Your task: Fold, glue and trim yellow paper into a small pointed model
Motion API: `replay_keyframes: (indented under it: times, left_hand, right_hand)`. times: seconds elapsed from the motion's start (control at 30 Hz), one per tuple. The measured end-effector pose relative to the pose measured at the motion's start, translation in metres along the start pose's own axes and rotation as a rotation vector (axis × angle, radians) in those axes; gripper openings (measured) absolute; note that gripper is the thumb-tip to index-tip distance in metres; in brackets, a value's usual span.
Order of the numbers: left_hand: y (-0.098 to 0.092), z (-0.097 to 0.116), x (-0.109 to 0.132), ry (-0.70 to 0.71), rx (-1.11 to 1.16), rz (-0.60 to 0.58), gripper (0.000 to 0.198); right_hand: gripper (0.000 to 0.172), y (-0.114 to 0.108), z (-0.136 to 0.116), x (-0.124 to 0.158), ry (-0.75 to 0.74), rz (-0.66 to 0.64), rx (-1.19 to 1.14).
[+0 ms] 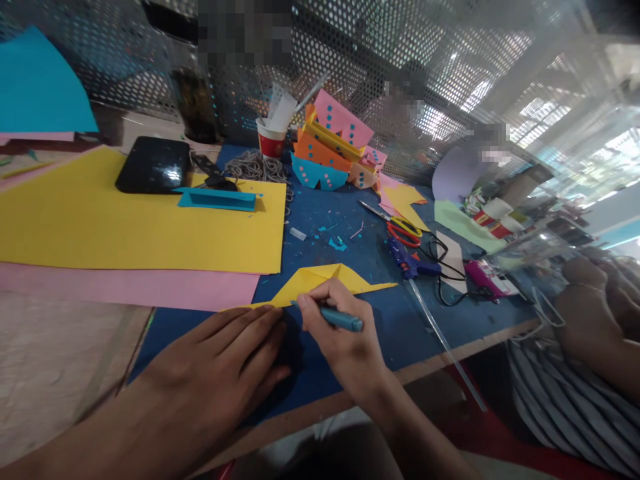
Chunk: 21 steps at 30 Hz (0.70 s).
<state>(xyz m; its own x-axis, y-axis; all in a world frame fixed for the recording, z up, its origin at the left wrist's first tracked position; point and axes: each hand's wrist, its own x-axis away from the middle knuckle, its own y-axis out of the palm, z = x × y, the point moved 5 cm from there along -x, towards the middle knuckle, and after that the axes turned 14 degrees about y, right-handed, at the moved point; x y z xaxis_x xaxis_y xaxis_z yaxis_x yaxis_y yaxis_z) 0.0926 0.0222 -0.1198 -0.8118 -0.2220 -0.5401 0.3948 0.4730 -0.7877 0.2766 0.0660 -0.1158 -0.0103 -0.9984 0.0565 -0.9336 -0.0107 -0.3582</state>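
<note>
My left hand lies flat with fingers stretched out, pressing on the near left edge of a folded yellow paper shape on the blue work surface. My right hand is closed around a blue pen, whose tip touches the yellow paper just beside my left fingertips.
A big yellow sheet lies over a pink sheet at left, with a teal folded piece and a black tablet. Stacked colourful paper boats, a red cup, orange-handled scissors and a blue glue gun lie behind. Another person sits at right.
</note>
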Motion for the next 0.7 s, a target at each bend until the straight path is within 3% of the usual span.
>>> replay_keyframes:
  times: [0.7]
  left_hand:
    - [-0.0009,-0.0018,-0.0046,0.022,-0.033,0.013,0.045]
  right_hand:
    - [0.020,0.0008,0.0054,-0.0005,0.017,0.009,0.036]
